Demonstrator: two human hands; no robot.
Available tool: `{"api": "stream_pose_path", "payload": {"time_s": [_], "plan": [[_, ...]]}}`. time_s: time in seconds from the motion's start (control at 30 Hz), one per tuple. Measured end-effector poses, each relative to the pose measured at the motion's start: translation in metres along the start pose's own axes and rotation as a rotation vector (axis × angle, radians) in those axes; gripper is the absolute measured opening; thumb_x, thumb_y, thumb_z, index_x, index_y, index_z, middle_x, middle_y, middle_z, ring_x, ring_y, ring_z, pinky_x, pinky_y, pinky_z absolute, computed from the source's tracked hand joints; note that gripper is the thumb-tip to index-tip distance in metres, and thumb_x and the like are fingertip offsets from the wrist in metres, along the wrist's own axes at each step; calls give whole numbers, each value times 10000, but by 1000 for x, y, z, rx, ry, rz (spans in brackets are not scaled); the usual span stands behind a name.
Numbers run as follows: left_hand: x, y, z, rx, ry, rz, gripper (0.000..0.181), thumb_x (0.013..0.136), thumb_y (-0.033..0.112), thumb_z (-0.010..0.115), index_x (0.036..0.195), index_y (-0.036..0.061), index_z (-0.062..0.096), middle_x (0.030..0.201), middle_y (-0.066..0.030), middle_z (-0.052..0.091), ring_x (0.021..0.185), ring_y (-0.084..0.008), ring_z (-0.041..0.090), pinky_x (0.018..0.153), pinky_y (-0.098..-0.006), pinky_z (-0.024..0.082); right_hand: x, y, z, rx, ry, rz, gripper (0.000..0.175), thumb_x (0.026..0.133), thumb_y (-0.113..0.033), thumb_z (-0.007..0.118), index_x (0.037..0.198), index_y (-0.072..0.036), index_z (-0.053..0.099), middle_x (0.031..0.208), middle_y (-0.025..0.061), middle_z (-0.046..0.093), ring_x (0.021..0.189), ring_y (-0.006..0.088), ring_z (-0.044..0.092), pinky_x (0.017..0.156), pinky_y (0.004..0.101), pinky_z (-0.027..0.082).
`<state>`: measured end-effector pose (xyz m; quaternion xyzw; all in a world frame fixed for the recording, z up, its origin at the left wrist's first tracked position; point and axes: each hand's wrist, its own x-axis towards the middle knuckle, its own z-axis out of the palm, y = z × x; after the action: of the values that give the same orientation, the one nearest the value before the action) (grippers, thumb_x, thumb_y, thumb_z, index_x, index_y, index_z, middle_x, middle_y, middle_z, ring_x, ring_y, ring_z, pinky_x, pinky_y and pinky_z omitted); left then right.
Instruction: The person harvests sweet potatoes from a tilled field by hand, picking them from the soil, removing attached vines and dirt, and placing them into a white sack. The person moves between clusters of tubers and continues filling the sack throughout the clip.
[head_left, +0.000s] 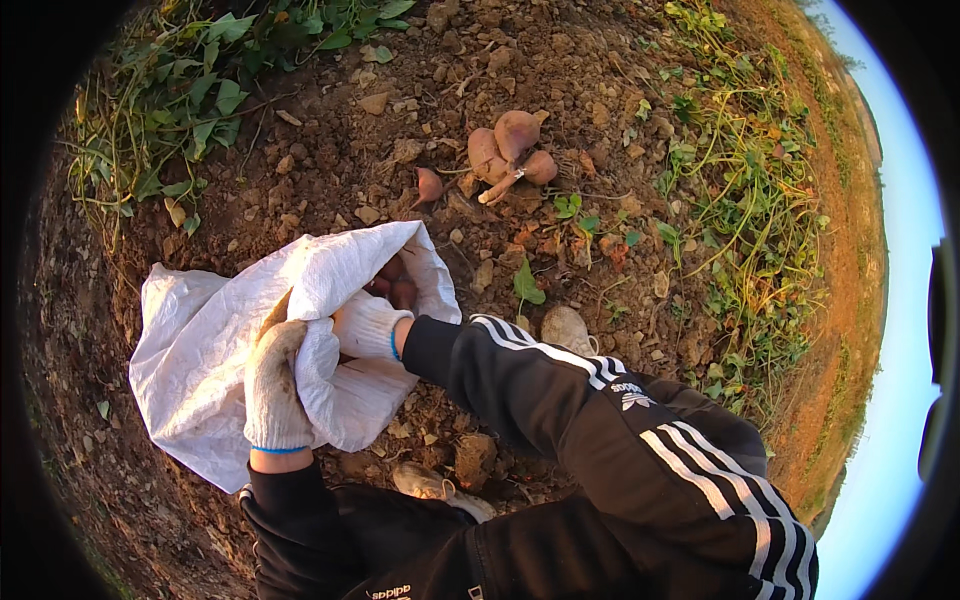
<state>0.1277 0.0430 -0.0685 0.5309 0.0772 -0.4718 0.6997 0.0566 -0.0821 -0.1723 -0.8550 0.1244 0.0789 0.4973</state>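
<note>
A white woven sack (202, 345) lies on the soil in front of me, its mouth turned towards the right. My left hand (277, 386), in a soiled knit work glove, grips the folded rim of the sack. My right hand (367, 326), gloved too, reaches into the mouth; a fold of the sack hides its fingers, so what it holds cannot be seen. Several reddish sweet potatoes (403, 294) show inside, just beyond my right hand. Outside, a cluster of sweet potatoes (491, 154) on one stem rests on the ground, with a small single sweet potato (429, 184) left of it.
Leafy green vines (202, 97) spread over the upper left. More vines (750, 225), partly yellowed, run along the right side. Clods and stones cover the brown soil (337, 150). My shoes (566, 330) stand close to the sack, near a large clod (475, 460).
</note>
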Motion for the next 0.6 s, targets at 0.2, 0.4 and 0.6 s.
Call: {"api": "stream_pose_path", "payload": {"time_s": [0.2,0.4,0.6], "plan": [[-1,0,4,-139,-35,-121,360,951,142,585,1287,17,612,940,-40,677,775,-133,656,662,-267,554,-36,72,-130,446,-41,449,345,892,-279,699,1105,-12,751,933,102,763,822,232,733,756,349,582],[2,-7,12,-156,2,-46,424,954,159,582,1352,10,587,1029,-64,682,861,-148,661,749,-276,557,21,151,-116,-930,184,267,475,870,-173,635,1340,-239,633,1459,182,473,1286,375,554,1015,468,486],[6,-11,4,-125,-42,-69,445,977,174,583,1386,2,556,1087,-70,693,915,-162,677,825,-302,573,21,178,-120,-676,353,285,382,866,-168,666,1244,-218,655,1175,162,625,1023,317,700,864,449,551]]}}
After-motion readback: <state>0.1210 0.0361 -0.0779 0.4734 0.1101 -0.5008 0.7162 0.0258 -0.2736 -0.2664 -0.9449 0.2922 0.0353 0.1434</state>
